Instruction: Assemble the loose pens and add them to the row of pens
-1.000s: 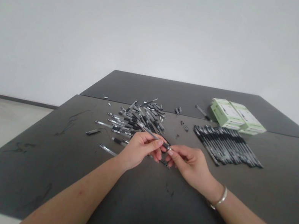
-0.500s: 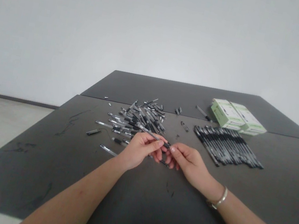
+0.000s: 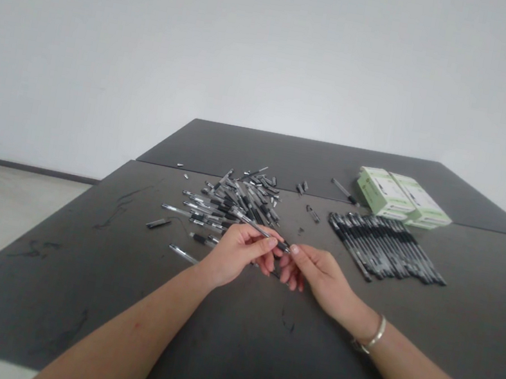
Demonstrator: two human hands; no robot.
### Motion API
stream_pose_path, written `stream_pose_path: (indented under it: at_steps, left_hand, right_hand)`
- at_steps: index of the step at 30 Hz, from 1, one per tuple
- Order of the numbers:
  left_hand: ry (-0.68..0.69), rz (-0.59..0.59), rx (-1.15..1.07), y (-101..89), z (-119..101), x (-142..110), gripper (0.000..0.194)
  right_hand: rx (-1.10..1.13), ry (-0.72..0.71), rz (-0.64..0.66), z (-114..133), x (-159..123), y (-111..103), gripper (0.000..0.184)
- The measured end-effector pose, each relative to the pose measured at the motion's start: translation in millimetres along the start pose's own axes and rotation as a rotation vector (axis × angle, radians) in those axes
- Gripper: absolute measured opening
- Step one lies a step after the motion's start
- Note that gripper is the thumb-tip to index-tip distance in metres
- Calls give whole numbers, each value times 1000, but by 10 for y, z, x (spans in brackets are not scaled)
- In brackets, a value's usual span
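Observation:
My left hand (image 3: 245, 250) is closed around the middle of a clear-barrelled pen (image 3: 254, 224), which slants down to the right toward its black grip. At the grip end, the thumb and fingers of my right hand (image 3: 314, 272) pinch the pen's tip; the small part between them is mostly hidden. Just beyond my left hand lies a loose pile of pens (image 3: 242, 197) with black grips, partly covered by that hand. Near my left wrist, a single pen (image 3: 183, 254) rests on the table.
Right of the pile, capped pens (image 3: 384, 248) lie side by side in a row. Behind them stand two green-and-white boxes (image 3: 398, 199), with one pen (image 3: 344, 191) to their left. Several loose caps (image 3: 266, 182) and a pair of small pieces (image 3: 312, 213) are scattered on the dark table (image 3: 252, 359).
The fingers of my right hand have shifted slightly at the pen's tip. My left hand and the pen have stayed nearly still.

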State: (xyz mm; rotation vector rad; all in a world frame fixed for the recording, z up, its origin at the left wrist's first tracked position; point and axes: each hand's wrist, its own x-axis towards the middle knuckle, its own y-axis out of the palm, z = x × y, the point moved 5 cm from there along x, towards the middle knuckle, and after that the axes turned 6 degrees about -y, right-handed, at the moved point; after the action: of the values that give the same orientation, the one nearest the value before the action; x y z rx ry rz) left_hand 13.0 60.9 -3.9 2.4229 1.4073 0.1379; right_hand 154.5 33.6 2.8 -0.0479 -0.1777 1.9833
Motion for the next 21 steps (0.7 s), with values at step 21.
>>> stream_pose_path:
  at_steps: [21]
  left_hand:
    - [-20,9,-13,-7,15,4,24]
  right_hand:
    - [20,13,5,-25,1,-5,45]
